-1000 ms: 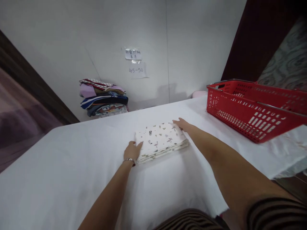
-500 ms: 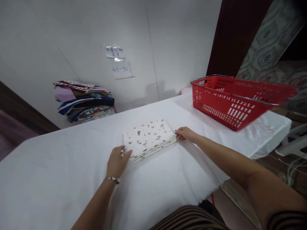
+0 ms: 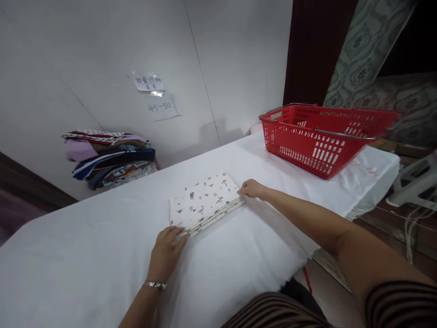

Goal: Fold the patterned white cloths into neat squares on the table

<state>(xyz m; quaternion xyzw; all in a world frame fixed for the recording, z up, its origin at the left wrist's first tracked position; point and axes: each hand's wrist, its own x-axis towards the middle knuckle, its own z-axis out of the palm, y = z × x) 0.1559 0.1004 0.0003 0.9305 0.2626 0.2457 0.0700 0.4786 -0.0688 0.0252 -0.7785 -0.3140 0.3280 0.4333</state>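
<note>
A folded white cloth with small dark prints [image 3: 204,203] lies flat on the white-covered table [image 3: 85,255]. My left hand [image 3: 166,252], a bracelet on its wrist, grips the cloth's near left corner, fingers curled at the edge. My right hand [image 3: 251,188] pinches the cloth's right corner, fingers closed on the stacked layers. Both forearms reach out from the lower edge of the view.
A red plastic basket [image 3: 321,139] with metal handles stands at the table's far right end. A stack of folded colourful clothes [image 3: 111,157] sits at the back left against the white wall. Paper notes [image 3: 160,102] hang on the wall. The table's edge drops off at right.
My right hand slid from the cloth's far corner to its right near corner. My left hand shifted to the near left corner and curled onto it. The view turned right.
</note>
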